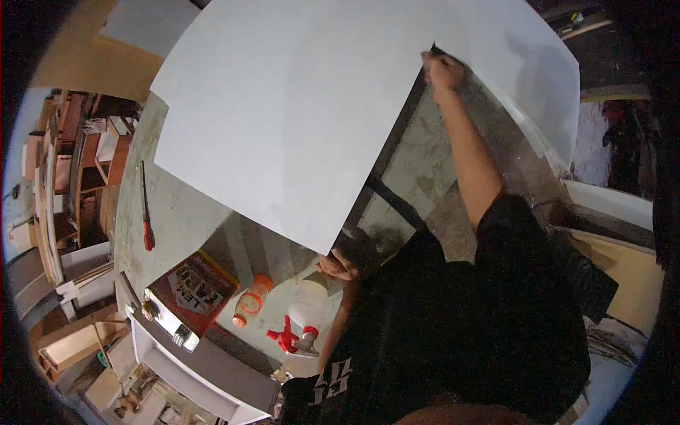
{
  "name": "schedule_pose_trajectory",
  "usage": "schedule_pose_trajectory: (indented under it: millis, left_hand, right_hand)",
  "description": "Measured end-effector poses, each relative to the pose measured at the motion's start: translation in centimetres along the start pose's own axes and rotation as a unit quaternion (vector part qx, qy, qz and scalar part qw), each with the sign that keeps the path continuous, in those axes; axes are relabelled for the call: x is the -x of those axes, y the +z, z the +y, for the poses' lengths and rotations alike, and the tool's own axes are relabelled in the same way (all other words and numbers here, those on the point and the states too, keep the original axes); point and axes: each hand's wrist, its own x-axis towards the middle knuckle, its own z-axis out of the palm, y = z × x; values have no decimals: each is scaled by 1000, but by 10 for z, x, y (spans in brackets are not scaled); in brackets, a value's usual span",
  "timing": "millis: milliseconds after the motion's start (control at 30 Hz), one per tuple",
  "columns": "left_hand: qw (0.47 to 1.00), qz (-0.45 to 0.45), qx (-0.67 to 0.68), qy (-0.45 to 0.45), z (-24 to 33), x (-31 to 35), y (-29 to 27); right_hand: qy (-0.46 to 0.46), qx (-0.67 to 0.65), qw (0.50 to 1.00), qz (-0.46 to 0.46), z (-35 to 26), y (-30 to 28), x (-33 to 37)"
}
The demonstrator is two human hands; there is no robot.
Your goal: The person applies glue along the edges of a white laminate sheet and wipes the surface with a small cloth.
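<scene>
A large white sheet point(283, 120), stiff-looking with a dark edge, spreads over the work table point(184, 212). My left hand point(338, 266) is closed on its near corner, low in front of my body. Farther off, with the arm stretched out, my right hand point(443, 71) is closed on the sheet's edge, where a dark bit shows above the fingers. There the edge meets that of another white stretch point(535, 85) on the right in a V shape. Whether both are one piece, I cannot tell. Some fingers of both hands are hidden.
Left of the sheet lies a red-handled screwdriver point(147, 230). Near my left arm are a red-and-brown can point(193, 292), an orange-capped bottle point(253, 301) and a white spray bottle point(306, 304) with a red trigger. Wooden cabinets and boards point(88, 163) stand beyond the table's left side.
</scene>
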Motion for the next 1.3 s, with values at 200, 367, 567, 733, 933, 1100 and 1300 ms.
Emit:
schedule_pose_trajectory:
  millis: [200,367,567,733,933,1100,1300]
  left_hand:
    - [1000,2,22,10,10,7,11]
    - [1000,29,1,2,-2,6,2]
    - [1000,29,10,6,4,12,9]
    - [999,41,3,-6,1,22,-6]
    - [999,48,11,8,5,11,8]
    - [995,84,-42,21,-22,-9,-8]
    - [997,36,63,14,34,-9,16]
  right_hand:
    - [-32,-50,998,-6,17,-18,-79]
    - [-14,-64,997,33,13,10,-33]
    - [-14,90,982,166,22,21,-96]
    - [39,45,987,152,10,20,-34]
    - [-32,43,977,204,3,22,-75]
    - [-4,25,978,205,28,66,-38]
    - [-11,95,965,244,25,26,-185]
